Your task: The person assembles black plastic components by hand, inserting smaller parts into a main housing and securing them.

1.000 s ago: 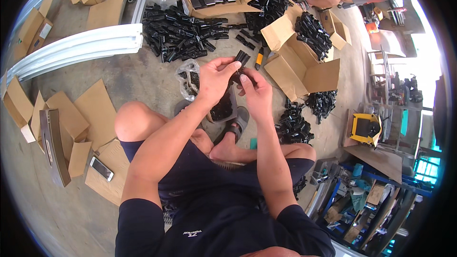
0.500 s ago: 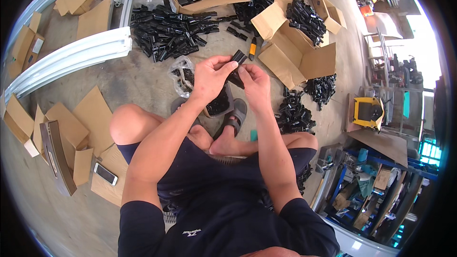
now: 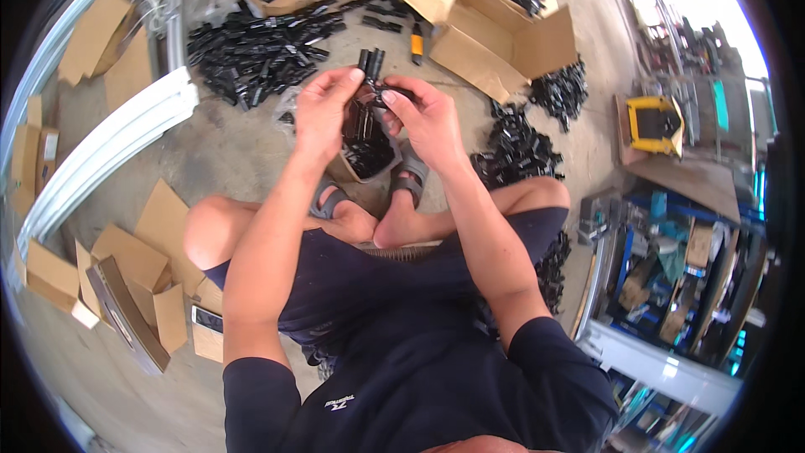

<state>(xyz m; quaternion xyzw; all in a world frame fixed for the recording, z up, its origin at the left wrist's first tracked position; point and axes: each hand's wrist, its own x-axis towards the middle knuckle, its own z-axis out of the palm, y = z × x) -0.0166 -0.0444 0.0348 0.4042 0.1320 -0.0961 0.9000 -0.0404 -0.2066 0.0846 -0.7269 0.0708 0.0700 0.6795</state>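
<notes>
Above my feet, a black plastic piece with two parallel prongs is held upright between my hands. My left hand closes on its left side, thumb near the top. From the right, my right hand pinches at its middle, where a small dark bit shows between the fingers; I cannot make out whether that bit is separate. Directly below stands an open tub of small black parts, partly hidden by the piece and my hands. A clear plastic bag lies beside my left wrist, mostly covered.
Piles of black plastic parts lie ahead left and to the right. Open cardboard boxes stand ahead. An orange-and-black cutter lies before them. White curved rails and flattened cardboard are left, near a phone.
The view has shifted, so the surroundings sit differently. The black piece has turned more upright, its prongs now pointing away, and my right hand has moved to its middle.
</notes>
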